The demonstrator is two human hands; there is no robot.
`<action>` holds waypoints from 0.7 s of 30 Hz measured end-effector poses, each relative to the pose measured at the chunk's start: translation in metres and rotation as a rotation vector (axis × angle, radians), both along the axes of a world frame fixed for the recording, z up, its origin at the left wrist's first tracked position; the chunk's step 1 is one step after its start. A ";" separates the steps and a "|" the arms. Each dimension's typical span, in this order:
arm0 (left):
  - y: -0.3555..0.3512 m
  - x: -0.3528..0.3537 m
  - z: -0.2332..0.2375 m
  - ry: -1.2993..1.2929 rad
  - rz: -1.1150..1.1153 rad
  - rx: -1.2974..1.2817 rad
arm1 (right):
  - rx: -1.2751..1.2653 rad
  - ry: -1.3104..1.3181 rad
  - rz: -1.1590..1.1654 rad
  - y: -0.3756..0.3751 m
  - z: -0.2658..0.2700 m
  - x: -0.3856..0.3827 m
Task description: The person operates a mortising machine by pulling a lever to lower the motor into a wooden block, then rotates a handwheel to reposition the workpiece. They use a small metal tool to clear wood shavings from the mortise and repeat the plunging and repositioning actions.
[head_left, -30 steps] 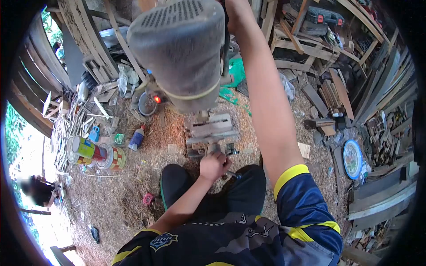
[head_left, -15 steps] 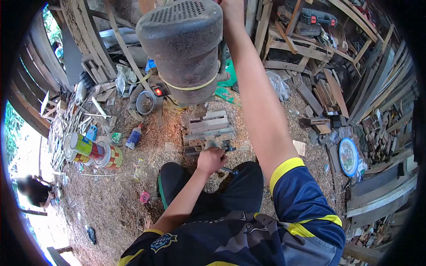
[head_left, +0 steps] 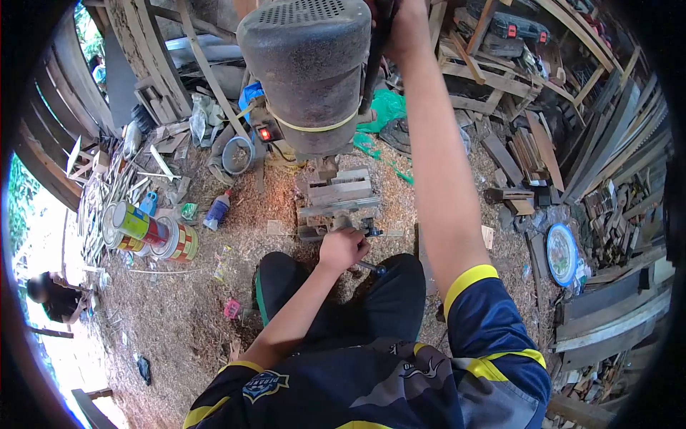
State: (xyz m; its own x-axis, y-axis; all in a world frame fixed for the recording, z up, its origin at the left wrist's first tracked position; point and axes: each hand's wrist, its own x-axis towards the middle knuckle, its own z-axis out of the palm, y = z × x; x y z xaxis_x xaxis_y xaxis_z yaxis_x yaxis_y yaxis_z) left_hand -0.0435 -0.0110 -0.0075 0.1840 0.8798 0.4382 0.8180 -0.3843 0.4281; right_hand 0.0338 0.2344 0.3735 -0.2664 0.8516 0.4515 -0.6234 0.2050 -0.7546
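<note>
Drill press (head_left: 307, 71) fills the far centre. Right hand (head_left: 404, 28) is clenched on its lever (head_left: 373, 51), and left hand (head_left: 341, 249) is fisted around the vise (head_left: 336, 204) beneath. If the bit snags, the work could kick, and those fingers are close!

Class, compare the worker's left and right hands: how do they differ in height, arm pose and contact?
The left hand sits low at the vise; the right hand is high beside the motor housing. The left arm is bent; the right arm stretches straight. Left makes a fist; right wraps a dark lever. Both are bare and closed.
</note>
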 end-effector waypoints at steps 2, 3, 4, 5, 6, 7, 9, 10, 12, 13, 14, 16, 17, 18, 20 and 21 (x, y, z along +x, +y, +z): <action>0.000 0.000 0.000 -0.009 0.002 -0.013 | 0.093 -0.070 -0.048 -0.005 0.020 0.006; 0.001 0.000 -0.001 0.011 0.004 -0.014 | 0.088 -0.170 -0.120 -0.010 0.030 0.010; 0.001 0.000 -0.002 0.032 0.007 -0.014 | 0.084 -0.269 -0.192 -0.012 0.033 0.012; 0.002 0.000 -0.004 0.032 0.006 -0.017 | 0.104 -0.233 -0.572 -0.001 0.029 -0.011; 0.003 0.001 -0.006 0.041 0.003 -0.032 | 0.098 -0.235 -0.572 0.002 0.025 -0.010; 0.003 0.000 -0.007 0.050 0.004 -0.046 | 0.123 -0.199 -0.590 0.001 0.022 -0.011; 0.002 -0.001 -0.007 0.066 0.004 -0.034 | 0.179 -0.099 -0.588 -0.002 0.009 -0.008; 0.003 0.000 -0.006 0.072 0.005 -0.011 | 0.180 -0.101 -0.584 -0.008 -0.003 -0.001; 0.005 0.000 -0.007 0.064 0.002 -0.019 | 0.280 -0.009 -0.346 -0.036 -0.025 0.018; 0.004 0.001 -0.008 0.062 -0.005 -0.033 | 0.282 -0.013 -0.348 -0.053 -0.029 0.022; 0.005 0.003 -0.008 0.062 -0.005 -0.030 | 0.283 0.055 -0.281 -0.069 -0.029 0.024; 0.004 0.002 -0.009 0.077 0.005 -0.033 | 0.283 0.131 -0.210 -0.077 -0.040 0.028; 0.003 0.001 -0.009 0.082 0.009 -0.032 | 0.395 0.090 -0.239 -0.073 -0.054 0.029; 0.003 0.001 -0.009 0.094 0.014 -0.036 | 0.507 0.048 -0.265 -0.070 -0.067 0.029; 0.005 0.001 -0.012 0.106 0.028 -0.039 | 0.428 0.144 -0.268 -0.086 -0.081 0.027; 0.005 0.000 -0.015 0.083 0.005 -0.049 | 0.443 0.132 -0.251 -0.096 -0.081 0.029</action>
